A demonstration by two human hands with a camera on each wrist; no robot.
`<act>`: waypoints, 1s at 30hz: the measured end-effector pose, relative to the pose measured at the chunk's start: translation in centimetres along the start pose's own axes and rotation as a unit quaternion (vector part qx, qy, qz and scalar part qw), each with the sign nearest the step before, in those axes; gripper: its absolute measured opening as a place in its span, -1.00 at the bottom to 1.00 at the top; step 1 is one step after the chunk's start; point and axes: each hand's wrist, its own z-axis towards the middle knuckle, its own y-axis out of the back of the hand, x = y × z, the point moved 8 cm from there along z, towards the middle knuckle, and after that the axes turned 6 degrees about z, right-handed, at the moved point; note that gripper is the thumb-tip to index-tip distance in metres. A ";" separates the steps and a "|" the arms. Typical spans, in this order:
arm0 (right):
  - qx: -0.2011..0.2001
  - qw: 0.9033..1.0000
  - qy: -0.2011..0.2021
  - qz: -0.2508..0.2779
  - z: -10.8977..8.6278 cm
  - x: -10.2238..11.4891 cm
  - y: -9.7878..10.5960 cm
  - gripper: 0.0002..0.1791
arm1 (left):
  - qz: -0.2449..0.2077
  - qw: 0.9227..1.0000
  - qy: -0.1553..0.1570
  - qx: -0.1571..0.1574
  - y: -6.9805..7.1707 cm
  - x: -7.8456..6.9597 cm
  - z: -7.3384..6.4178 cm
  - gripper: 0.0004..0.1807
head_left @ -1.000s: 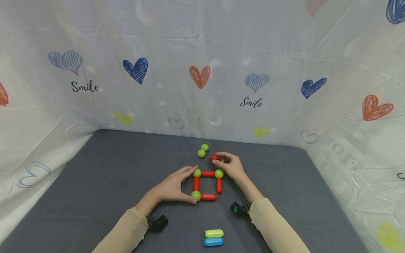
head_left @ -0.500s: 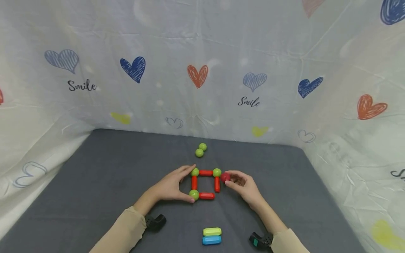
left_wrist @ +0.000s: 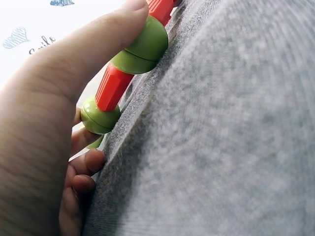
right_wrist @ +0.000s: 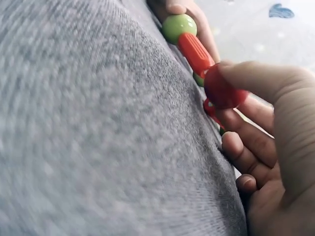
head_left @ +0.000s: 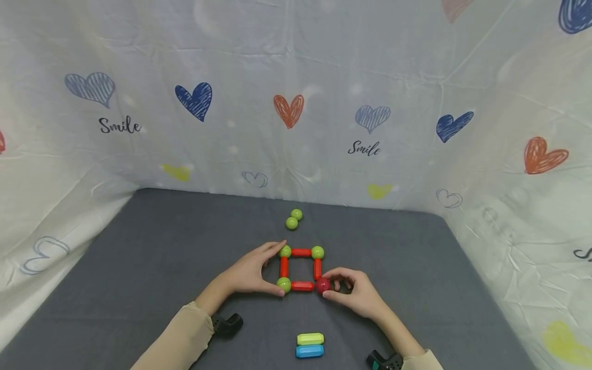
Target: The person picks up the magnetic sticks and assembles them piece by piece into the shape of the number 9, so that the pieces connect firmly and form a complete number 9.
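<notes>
Red magnetic rods and green balls lie joined as a square frame [head_left: 301, 253] on the dark cloth. My left hand [head_left: 250, 270] steadies its left side, thumb on the near green ball [head_left: 283, 284] and forefinger at the far green ball [head_left: 284, 251]. Between thumb and fingers, my right hand [head_left: 361, 295] pinches a red ball [head_left: 323, 285] at the near right corner. There the ends of the near rod [head_left: 302, 286] and the right rod [head_left: 317, 269] meet or nearly meet it. The right wrist view shows the red ball [right_wrist: 222, 87] close against a rod [right_wrist: 196, 53]; exact contact is unclear.
Two loose green balls [head_left: 292, 223] sit beyond the frame. Nearer the person, a yellow-green rod [head_left: 310, 338] and a blue rod [head_left: 309, 351] lie side by side. A pale curtain printed with hearts [head_left: 289, 111] rises behind the table.
My right hand has carried the red ball from beside the loose green balls, down along the frame's right side, to its near right corner. The left hand keeps its place.
</notes>
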 end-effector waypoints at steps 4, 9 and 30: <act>0.001 1.000 0.013 -0.021 -0.1 0.3 -0.3 -0.69 | 0.000 1.000 -0.001 -0.002 0.1 -0.1 0.0 0.35; -0.005 1.000 0.019 -0.020 0.0 0.5 -0.4 -0.69 | 0.002 1.000 -0.004 -0.004 0.1 0.0 0.0 0.35; -0.003 1.000 0.006 -0.012 0.3 -0.1 -0.1 -0.70 | 0.002 1.000 -0.004 -0.005 0.1 -0.1 -0.2 0.36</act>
